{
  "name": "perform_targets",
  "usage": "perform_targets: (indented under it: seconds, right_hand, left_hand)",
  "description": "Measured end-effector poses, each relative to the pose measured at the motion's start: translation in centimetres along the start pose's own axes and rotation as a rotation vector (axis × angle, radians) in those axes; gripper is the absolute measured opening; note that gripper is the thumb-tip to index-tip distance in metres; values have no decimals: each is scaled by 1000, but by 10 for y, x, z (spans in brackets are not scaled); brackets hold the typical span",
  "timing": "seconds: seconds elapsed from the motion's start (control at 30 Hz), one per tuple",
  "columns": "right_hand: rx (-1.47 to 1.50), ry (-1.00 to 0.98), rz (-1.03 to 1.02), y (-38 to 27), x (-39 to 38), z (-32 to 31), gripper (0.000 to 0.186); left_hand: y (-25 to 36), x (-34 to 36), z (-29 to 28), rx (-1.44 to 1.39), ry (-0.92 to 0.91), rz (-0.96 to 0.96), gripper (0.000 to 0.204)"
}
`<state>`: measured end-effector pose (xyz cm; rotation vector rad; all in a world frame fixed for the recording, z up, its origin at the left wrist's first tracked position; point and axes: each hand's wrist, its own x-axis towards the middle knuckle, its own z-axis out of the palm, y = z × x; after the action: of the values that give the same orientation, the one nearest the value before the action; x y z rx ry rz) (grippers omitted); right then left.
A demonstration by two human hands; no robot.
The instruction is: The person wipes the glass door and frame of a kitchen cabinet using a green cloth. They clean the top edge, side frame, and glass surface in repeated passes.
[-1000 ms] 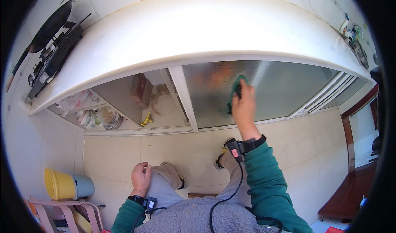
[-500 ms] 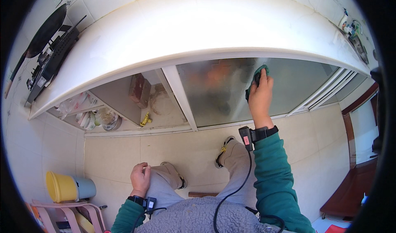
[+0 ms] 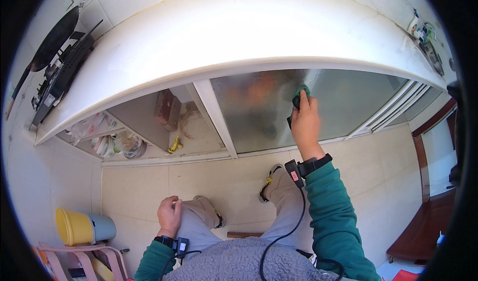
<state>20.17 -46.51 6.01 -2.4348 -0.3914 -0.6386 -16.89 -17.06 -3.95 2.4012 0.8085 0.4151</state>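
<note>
RIGHT HAND [image 3: 305,124]: grasping green cloth [image 3: 302,90] | CLOTH: against glass panel [image 3: 356,99], upper middle | LEFT HAND [image 3: 170,215]: below-left of panel, on knee [image 3: 191,212]; grip cannot be told | PROGRESS: wiping apparently unfinished; done and remaining areas indistinguishable

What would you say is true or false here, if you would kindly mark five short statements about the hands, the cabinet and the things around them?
1. The right hand holds a green cloth against the frosted glass door. True.
2. Both hands hold the green cloth. False: the left hand rests on the left leg.
3. A reddish brick is inside the open left section of the cabinet. True.
4. The black wok is at the right end of the white countertop. False: the black wok is at the left end.
5. A yellow bucket is on the person's left. True.
</note>
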Motion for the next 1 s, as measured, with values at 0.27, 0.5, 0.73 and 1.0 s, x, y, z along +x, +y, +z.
perform_targets:
  seconds: [0.27,0.5,0.73,1.0]
  right_hand:
    - [14,52,11,-4,-2,0,54]
    - [25,159,14,1,0,0,54]
    - [53,208,-25,1,3,1,53]
    - [49,50,-9,1,2,0,51]
  left_hand:
    - [2,0,-1,-9,5,5,21]
    - [2,0,-1,-4,5,7,22]
    - [1,0,0,-4,-5,2,22]
    - [2,1,0,5,-7,0,22]
